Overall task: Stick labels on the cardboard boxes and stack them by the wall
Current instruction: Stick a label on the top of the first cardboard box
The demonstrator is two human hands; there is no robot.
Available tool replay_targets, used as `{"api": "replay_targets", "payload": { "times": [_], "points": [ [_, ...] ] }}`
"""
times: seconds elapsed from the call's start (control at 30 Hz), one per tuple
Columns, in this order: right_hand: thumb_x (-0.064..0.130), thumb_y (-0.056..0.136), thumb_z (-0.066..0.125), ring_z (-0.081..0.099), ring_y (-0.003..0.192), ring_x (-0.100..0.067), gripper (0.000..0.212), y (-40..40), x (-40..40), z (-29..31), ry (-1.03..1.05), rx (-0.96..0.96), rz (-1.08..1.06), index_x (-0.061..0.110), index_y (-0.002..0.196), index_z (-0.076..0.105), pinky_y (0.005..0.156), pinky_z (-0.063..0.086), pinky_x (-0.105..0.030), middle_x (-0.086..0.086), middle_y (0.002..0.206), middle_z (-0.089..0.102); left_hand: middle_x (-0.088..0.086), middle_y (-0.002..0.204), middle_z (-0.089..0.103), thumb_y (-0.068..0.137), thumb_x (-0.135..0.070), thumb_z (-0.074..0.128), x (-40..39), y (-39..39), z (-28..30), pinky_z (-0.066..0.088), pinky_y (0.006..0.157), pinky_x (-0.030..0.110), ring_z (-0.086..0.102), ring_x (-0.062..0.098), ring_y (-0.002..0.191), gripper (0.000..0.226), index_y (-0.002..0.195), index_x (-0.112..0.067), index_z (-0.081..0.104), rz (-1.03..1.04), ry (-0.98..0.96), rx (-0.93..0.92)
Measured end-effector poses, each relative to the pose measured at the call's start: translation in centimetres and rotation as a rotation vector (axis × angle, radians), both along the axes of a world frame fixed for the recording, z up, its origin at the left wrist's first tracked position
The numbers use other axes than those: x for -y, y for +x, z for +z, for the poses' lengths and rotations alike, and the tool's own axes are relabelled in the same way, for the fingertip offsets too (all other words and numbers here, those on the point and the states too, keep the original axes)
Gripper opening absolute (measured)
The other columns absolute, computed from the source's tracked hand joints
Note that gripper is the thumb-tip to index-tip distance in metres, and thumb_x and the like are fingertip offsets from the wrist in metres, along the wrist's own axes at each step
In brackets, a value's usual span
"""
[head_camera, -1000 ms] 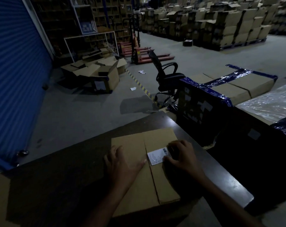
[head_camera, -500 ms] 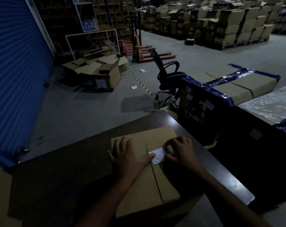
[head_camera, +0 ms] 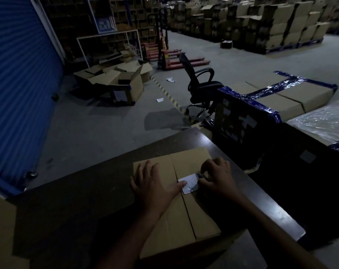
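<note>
A closed cardboard box [head_camera: 176,216] lies on a dark table [head_camera: 77,200] in front of me. A small white label [head_camera: 190,183] sits across the seam between its two top flaps. My left hand [head_camera: 155,185] lies flat on the left flap, fingers spread, thumb tip touching the label's left edge. My right hand [head_camera: 217,177] rests on the right flap, its curled fingers pressing on the label's right end and covering part of it.
A blue roller door [head_camera: 19,84] runs along the left. Open cardboard boxes [head_camera: 116,78] lie on the floor beyond. A black office chair [head_camera: 201,88] and blue-taped cartons [head_camera: 271,100] stand past the table's far right edge. Stacked boxes [head_camera: 261,22] fill the back.
Both hands have slid up the box top; the right fingers now cover more of the label and the left thumb touches its edge. The box has not moved.
</note>
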State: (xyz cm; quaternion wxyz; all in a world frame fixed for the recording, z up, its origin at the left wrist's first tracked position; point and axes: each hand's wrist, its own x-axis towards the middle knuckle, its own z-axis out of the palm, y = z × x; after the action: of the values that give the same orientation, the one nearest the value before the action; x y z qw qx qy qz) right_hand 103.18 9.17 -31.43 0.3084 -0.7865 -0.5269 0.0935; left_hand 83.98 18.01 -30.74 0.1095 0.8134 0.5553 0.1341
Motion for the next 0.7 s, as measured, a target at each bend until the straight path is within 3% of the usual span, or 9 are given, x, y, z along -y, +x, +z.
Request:
{"api": "replay_targets", "payload": {
  "times": [0.27, 0.4, 0.57, 0.7],
  "points": [
    [0.060, 0.058, 0.042, 0.026, 0.100, -0.010, 0.044, -0.01, -0.13, -0.04, 0.000, -0.005, 0.007, 0.034, 0.090, 0.055, 0.082, 0.031, -0.027, 0.010, 0.100, 0.041, -0.004, 0.162, 0.017, 0.065, -0.093, 0.045, -0.06, -0.04, -0.08, 0.006, 0.121, 0.053, 0.003, 0.017, 0.151, 0.105, 0.147, -0.029, 0.034, -0.009, 0.000, 0.010],
    [0.047, 0.064, 0.061, 0.028, 0.100, -0.011, 0.030, -0.04, 0.05, 0.33, 0.010, -0.053, 0.019, 0.031, 0.088, 0.054, 0.080, 0.030, -0.027, 0.019, 0.093, 0.035, -0.004, 0.162, 0.019, 0.060, -0.096, 0.039, -0.12, -0.09, -0.29, 0.008, 0.121, 0.053, 0.006, 0.018, 0.150, 0.108, 0.145, -0.029, 0.036, -0.005, 0.021, 0.016],
    [0.061, 0.054, 0.042, 0.025, 0.098, -0.008, 0.055, -0.05, -0.07, 0.25, 0.025, -0.008, 0.009, 0.026, 0.093, 0.061, 0.079, 0.026, -0.024, 0.012, 0.095, 0.036, -0.004, 0.161, 0.021, 0.052, -0.098, 0.024, -0.18, -0.04, -0.40, 0.008, 0.120, 0.053, 0.007, 0.017, 0.150, 0.115, 0.143, -0.029, 0.039, 0.000, 0.035, 0.022],
    [0.059, 0.054, 0.044, 0.028, 0.095, -0.009, 0.048, 0.01, -0.20, -0.01, 0.034, -0.044, -0.023, 0.027, 0.088, 0.057, 0.078, 0.028, -0.025, 0.011, 0.093, 0.039, -0.005, 0.161, 0.022, 0.052, -0.098, 0.027, -0.27, -0.02, -0.47, 0.009, 0.120, 0.053, 0.008, 0.018, 0.150, 0.114, 0.141, -0.030, 0.040, 0.004, 0.031, 0.032]
  ]
}}
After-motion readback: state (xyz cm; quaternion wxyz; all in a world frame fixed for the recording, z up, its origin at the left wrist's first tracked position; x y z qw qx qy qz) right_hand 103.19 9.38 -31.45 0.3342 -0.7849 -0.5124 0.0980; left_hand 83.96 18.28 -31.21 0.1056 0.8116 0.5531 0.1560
